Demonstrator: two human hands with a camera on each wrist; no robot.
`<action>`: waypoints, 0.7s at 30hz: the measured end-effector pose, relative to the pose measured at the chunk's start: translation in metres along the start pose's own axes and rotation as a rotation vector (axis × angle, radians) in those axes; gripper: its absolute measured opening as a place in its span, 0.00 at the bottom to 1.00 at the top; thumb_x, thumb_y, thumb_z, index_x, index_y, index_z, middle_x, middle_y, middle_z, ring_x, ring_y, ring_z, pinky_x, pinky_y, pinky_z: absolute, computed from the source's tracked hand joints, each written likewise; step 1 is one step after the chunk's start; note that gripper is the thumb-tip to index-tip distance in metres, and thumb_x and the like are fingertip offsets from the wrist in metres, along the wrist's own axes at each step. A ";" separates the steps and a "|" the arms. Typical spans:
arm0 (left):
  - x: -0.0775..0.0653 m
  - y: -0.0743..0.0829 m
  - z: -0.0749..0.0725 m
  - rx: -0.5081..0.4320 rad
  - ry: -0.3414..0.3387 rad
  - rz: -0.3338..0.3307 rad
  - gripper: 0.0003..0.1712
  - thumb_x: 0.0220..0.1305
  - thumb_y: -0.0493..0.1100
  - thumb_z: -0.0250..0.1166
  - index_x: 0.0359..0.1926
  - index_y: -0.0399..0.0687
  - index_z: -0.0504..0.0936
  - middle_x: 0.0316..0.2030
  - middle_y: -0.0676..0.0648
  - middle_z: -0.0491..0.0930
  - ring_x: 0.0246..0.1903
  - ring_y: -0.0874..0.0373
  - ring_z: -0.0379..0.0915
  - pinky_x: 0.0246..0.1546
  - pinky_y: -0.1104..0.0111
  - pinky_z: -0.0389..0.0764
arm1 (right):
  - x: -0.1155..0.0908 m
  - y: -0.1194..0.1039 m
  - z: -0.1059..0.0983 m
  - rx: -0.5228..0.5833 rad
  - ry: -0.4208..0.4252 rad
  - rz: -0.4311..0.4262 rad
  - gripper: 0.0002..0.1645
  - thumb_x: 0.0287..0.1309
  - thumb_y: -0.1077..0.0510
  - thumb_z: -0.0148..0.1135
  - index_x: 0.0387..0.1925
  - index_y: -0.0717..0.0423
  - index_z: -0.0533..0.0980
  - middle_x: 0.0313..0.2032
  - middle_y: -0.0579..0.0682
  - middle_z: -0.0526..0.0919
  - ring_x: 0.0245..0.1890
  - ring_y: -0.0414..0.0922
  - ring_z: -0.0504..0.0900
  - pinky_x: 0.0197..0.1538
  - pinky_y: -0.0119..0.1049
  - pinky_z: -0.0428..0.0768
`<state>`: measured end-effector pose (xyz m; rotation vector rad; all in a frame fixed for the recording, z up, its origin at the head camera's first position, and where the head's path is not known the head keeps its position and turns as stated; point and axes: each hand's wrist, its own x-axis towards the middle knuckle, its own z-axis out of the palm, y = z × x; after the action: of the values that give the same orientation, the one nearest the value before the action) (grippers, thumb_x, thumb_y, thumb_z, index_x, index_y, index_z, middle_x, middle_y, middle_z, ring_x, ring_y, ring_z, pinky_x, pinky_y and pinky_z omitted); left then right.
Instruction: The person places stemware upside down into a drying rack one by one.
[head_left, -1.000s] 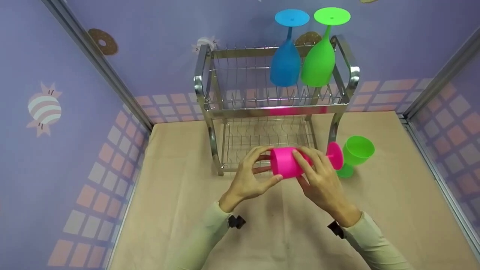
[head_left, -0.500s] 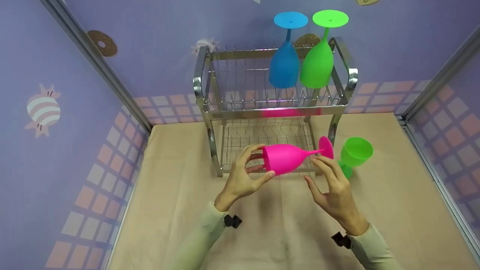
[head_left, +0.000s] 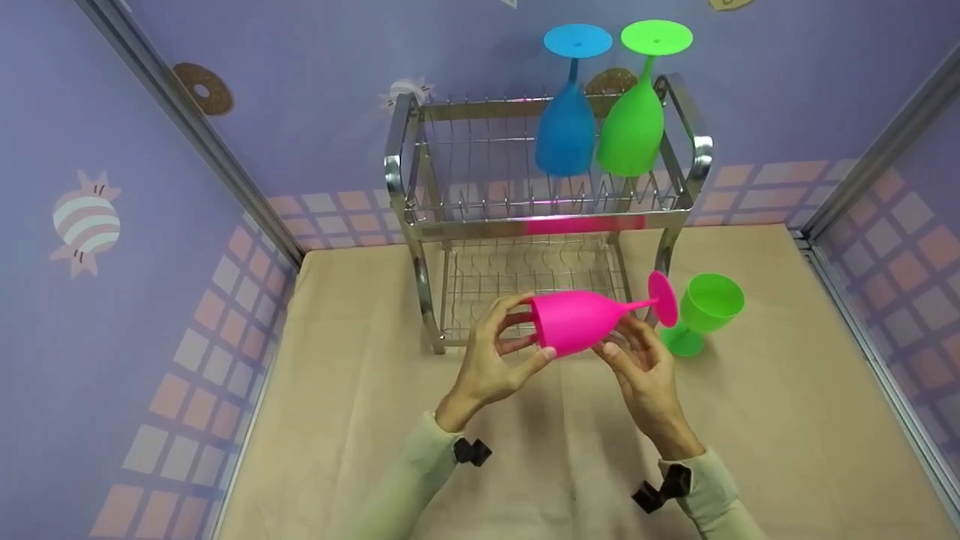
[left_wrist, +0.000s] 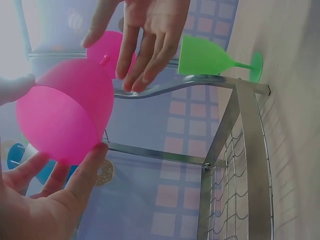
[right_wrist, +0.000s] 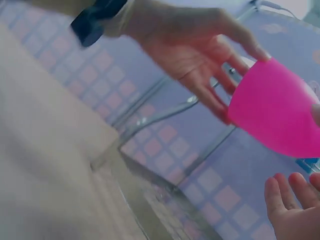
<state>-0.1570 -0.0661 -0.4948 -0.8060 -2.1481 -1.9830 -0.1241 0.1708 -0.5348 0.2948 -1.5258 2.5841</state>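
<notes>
Purple patterned walls (head_left: 315,135) and a beige table (head_left: 337,420), with a pink goblet (head_left: 576,321) held sideways above it.

Curled fingers of the left hand (head_left: 487,364) grip the goblet at its rim; its stem and foot point away from them, to the right. Relaxed fingers of the right hand (head_left: 649,379) lie just beside the bowl's underside; contact cannot be told. Right of them, a short green goblet (head_left: 711,300) stands upright; beyond both sets of fingers, a metal rack (head_left: 465,229) carries a blue goblet (head_left: 565,135) and a tall green goblet (head_left: 631,131) upside down.
</notes>
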 end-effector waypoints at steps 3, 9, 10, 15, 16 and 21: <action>-0.002 0.000 0.003 -0.003 0.000 -0.002 0.42 0.60 0.42 0.78 0.73 0.42 0.72 0.67 0.41 0.75 0.61 0.43 0.83 0.52 0.53 0.91 | 0.004 -0.002 0.006 0.106 0.002 0.078 0.29 0.75 0.70 0.57 0.73 0.62 0.66 0.66 0.54 0.77 0.66 0.47 0.80 0.71 0.44 0.82; -0.003 0.000 0.007 0.001 0.003 -0.015 0.42 0.61 0.43 0.78 0.73 0.43 0.72 0.68 0.40 0.75 0.61 0.43 0.82 0.52 0.57 0.91 | 0.008 -0.006 0.014 0.244 -0.006 0.132 0.27 0.78 0.68 0.54 0.73 0.57 0.65 0.64 0.52 0.78 0.64 0.46 0.82 0.69 0.41 0.83; -0.003 0.000 0.008 0.004 0.006 -0.016 0.42 0.60 0.43 0.78 0.73 0.43 0.72 0.68 0.40 0.75 0.61 0.43 0.82 0.52 0.58 0.91 | 0.008 -0.006 0.014 0.261 -0.010 0.131 0.27 0.78 0.68 0.53 0.73 0.57 0.66 0.64 0.52 0.78 0.64 0.47 0.82 0.70 0.41 0.82; -0.004 -0.001 0.011 0.011 0.017 -0.018 0.43 0.60 0.44 0.78 0.73 0.42 0.71 0.67 0.40 0.74 0.61 0.44 0.82 0.52 0.61 0.91 | 0.008 -0.006 0.016 0.311 -0.012 0.125 0.26 0.77 0.68 0.55 0.72 0.54 0.68 0.64 0.52 0.79 0.65 0.47 0.82 0.70 0.42 0.82; -0.004 -0.001 0.012 0.012 0.018 -0.016 0.43 0.60 0.44 0.79 0.73 0.41 0.71 0.67 0.40 0.74 0.61 0.43 0.82 0.52 0.61 0.91 | 0.008 -0.006 0.017 0.319 -0.010 0.125 0.26 0.77 0.68 0.55 0.72 0.54 0.68 0.64 0.52 0.79 0.65 0.48 0.82 0.69 0.42 0.83; -0.004 0.000 0.015 0.002 0.026 -0.016 0.44 0.60 0.43 0.79 0.73 0.39 0.71 0.66 0.40 0.74 0.62 0.44 0.81 0.53 0.57 0.91 | 0.008 -0.006 0.019 0.346 -0.002 0.123 0.26 0.76 0.68 0.57 0.71 0.52 0.70 0.64 0.52 0.80 0.63 0.48 0.83 0.69 0.42 0.83</action>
<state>-0.1495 -0.0533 -0.4990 -0.7614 -2.1485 -1.9879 -0.1289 0.1570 -0.5183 0.2421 -1.1220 2.9405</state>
